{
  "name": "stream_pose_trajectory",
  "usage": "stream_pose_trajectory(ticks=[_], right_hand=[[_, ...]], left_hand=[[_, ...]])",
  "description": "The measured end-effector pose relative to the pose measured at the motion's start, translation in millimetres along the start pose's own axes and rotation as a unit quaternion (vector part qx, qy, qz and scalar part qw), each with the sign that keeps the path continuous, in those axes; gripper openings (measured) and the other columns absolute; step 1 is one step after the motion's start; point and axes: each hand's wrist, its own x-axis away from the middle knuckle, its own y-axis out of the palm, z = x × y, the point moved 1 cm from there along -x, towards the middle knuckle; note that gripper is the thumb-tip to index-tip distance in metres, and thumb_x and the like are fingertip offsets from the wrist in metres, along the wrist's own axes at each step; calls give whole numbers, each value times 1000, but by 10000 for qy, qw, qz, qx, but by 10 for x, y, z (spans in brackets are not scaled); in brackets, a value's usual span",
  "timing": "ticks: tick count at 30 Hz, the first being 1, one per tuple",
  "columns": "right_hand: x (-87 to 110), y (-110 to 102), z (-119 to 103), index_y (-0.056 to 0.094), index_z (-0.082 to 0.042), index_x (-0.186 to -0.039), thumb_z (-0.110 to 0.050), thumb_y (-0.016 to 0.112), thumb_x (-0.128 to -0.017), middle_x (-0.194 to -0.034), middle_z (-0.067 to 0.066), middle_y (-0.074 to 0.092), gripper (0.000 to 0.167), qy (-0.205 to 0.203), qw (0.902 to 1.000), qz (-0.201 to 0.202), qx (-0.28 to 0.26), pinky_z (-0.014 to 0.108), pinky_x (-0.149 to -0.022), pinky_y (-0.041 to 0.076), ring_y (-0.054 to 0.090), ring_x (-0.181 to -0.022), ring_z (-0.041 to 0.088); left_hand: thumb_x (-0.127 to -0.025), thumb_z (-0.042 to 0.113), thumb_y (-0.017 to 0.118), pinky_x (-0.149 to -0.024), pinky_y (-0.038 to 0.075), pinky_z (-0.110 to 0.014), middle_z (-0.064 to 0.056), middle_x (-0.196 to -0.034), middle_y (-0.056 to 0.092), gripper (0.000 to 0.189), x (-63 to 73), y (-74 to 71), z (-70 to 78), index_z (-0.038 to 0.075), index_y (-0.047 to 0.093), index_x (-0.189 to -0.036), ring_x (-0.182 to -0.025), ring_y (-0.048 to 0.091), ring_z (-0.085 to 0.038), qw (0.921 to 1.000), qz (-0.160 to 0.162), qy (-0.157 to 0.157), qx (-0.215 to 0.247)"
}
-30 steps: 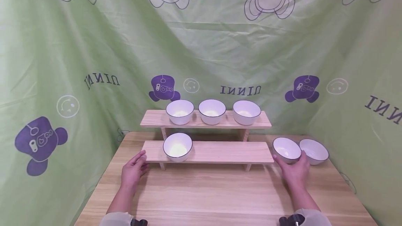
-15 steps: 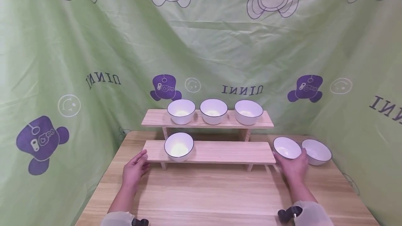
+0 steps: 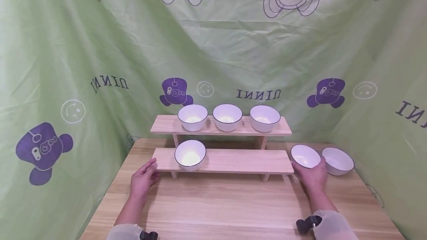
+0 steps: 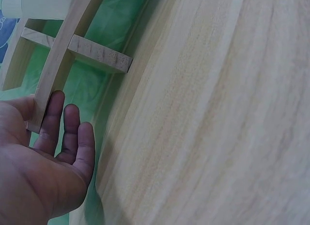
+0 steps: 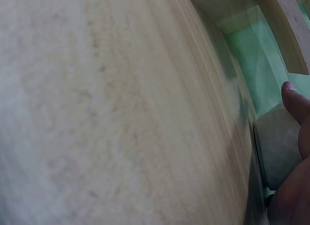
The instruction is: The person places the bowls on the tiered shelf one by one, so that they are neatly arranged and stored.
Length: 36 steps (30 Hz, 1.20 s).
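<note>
My left hand pinches the left end of the lower wooden shelf. In the left wrist view, the thumb and index finger lie on opposite sides of the board, other fingers loosely bent. A white bowl with a dark rim stands toward that shelf's left. Beyond the shelf's right end, my right hand grips another white bowl from the near side, thumb at its left, fingers at its right. The hand covers the bowl's lower front. In the right wrist view, the bowl's outer wall shows beside the thumb.
A higher wooden shelf behind carries three matching bowls, the middle one near its centre. One more bowl stands right of my right hand. Everything rests on a wood-grain table, with a green printed curtain around it.
The right hand has closed in slightly on its bowl, hiding more of the bowl's front. The left hand stays at the shelf end. The head view has shifted a little.
</note>
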Motion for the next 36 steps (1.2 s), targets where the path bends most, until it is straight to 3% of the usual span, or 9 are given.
stream_pose_trajectory(ticks=[9, 19, 26, 36], right_hand=[[2, 22, -9, 19, 1, -162, -27, 94, -74, -156, 35, 34, 120, -100, 9999, 38, 10, 62, -122, 28, 34, -143, 53], [12, 25, 21, 15, -3, -165, -32, 94, -74, -159, 33, 32, 123, 11, 9998, 80, 156, 62, -123, 27, 32, -145, 52], [23, -15, 3, 16, -6, -165, -37, 94, -73, -160, 31, 33, 125, 53, 9997, 101, 223, 62, -122, 27, 33, -145, 50], [54, -89, -105, 8, -13, -168, -47, 96, -71, -167, 22, 24, 135, 52, 9996, -91, -250, 56, -126, 23, 27, -150, 43]], left_hand=[[-99, 34, 74, -92, 62, -39, 1, -102, 75, 53, -1, -10, -11, 11, 60, -145, -100, 71, -26, 10000, -8, -13, 26], [-99, 36, 74, -92, 62, -39, -1, -105, 75, 53, -20, -23, -12, 13, 61, -145, -100, 71, -27, 10000, -5, -11, -1], [-98, 34, 75, -90, 63, -38, 0, -97, 77, 54, -22, -20, -5, 12, 61, -145, -98, 73, -25, 10000, 7, -53, 23], [-98, 34, 75, -89, 63, -36, 2, -98, 76, 55, 1, -10, 9, 11, 60, -146, -94, 73, -22, 9999, -6, -54, 86]])
